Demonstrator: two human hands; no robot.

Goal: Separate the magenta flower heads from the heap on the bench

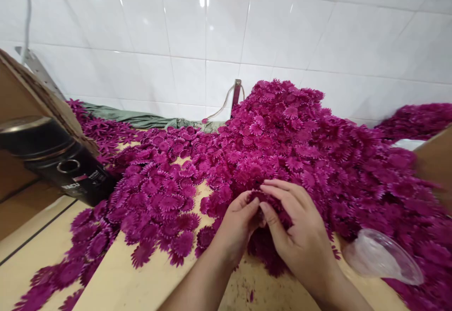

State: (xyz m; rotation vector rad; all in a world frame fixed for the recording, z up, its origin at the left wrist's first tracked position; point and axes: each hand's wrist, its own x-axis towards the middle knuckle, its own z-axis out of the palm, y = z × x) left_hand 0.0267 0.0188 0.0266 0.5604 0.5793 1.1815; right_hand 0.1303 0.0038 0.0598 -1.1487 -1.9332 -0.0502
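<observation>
Behind everything rises a wall of glossy white rectangular tiles (226, 28); before it lies a pale yellow, flat work surface (116, 278), largely buried under a tall heap of magenta, jagged-edged flower pieces (289, 132); a looser magenta spread (151, 198) lies to the left. At the near edge of the heap, the left hand (235, 221) has thumb and forefinger clamped on a small magenta petalled piece (262, 195); the right hand (300, 216) curves over the same piece, its thumb apart from its long fingers; whether those press on it I cannot tell, and the piece's full outline is hidden by both hands. A black cylindrical flask (67, 165) leans at the left, its lettering only partly legible; the brown cardboard box (21, 94) behind it is cut off by the frame; a clear plastic container (383, 257) lies tilted near the right hand, its contents hard to make out.
</observation>
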